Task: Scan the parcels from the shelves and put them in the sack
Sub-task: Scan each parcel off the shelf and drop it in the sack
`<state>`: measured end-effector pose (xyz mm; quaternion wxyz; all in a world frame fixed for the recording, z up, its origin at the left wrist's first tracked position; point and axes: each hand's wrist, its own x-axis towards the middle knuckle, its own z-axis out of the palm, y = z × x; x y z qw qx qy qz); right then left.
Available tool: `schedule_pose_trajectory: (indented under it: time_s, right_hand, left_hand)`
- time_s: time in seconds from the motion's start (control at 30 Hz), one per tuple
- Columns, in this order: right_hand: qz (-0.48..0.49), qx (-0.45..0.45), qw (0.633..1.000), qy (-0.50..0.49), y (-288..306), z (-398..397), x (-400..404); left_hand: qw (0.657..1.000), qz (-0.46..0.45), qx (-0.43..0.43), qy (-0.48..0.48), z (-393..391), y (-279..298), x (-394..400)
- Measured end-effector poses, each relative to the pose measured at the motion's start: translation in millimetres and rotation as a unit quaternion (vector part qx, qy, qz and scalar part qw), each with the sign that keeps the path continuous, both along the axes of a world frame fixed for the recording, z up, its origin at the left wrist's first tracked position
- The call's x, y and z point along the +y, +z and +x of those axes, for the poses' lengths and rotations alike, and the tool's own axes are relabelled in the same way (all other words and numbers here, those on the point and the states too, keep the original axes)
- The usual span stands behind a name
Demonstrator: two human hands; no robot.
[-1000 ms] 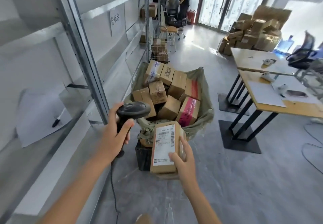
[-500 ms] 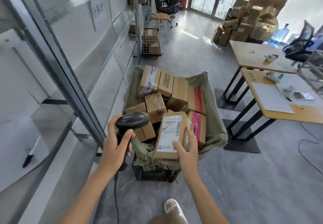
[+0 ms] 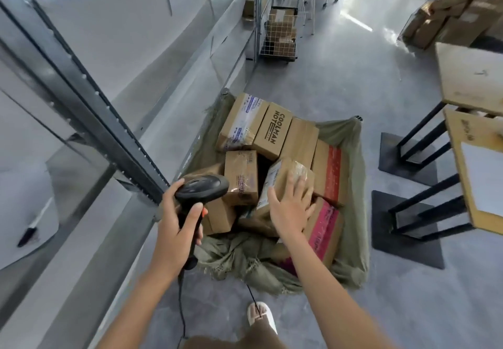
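The right hand (image 3: 290, 207) lies flat, fingers spread, on the brown cardboard parcel (image 3: 283, 182) tilted atop the boxes filling the olive woven sack (image 3: 351, 185), seemingly settling it, while the left hand's (image 3: 177, 229) grip wraps the black handheld scanner (image 3: 202, 189) aside, probably ready for the next.

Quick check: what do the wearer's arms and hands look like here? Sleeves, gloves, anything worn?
Both forearms are bare to the frame's bottom edge, no sleeves in view. The left hand and right hand wear no gloves; no rings, watch or wristbands are visible.
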<state>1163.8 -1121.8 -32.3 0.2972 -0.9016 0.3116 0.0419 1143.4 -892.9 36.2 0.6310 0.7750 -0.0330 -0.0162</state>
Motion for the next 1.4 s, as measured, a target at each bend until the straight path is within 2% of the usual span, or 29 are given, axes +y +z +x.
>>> schedule_pose_trajectory:
  time_s: [0.2, 0.4, 0.53, 0.63, 0.77, 1.0, 1.23, 1.4]
  right_hand:
    - [-0.031, -0.024, 0.999, 0.006, -16.1, -0.3, -3.6]
    - [-0.010, -0.022, 0.999, 0.027, -15.8, -0.6, -9.6]
    - [-0.016, -0.091, 0.993, 0.076, -3.1, -15.4, -8.7]
    - [-0.012, -0.166, 0.975, 0.145, 16.5, -28.8, 22.6]
    - [-0.012, -0.237, 0.929, 0.282, 41.4, -53.7, 97.7]
    - [0.041, -0.258, 0.830, 0.493, 53.8, -166.5, 233.5]
    - [0.099, -0.248, 0.714, 0.647, 60.3, -320.6, 350.6]
    - [0.103, -0.243, 0.635, 0.726, 69.6, -406.7, 406.8]
  left_hand:
    - [0.999, 0.003, 0.033, 0.041, -9.0, -11.0, -34.5]
    - [0.996, 0.001, 0.030, 0.082, -23.4, -4.2, -36.6]
    - [0.992, -0.002, 0.010, 0.123, -38.8, 3.4, -10.8]
    - [0.987, 0.005, -0.012, 0.161, -62.5, 11.0, 15.5]
    - [0.974, -0.001, -0.018, 0.228, -115.3, 22.1, 55.2]
    - [0.923, -0.025, -0.045, 0.381, -273.3, 39.8, 134.9]
    - [0.838, -0.032, -0.090, 0.538, -460.3, 65.3, 198.7]
    - [0.771, -0.032, -0.118, 0.624, -558.4, 73.6, 230.5]
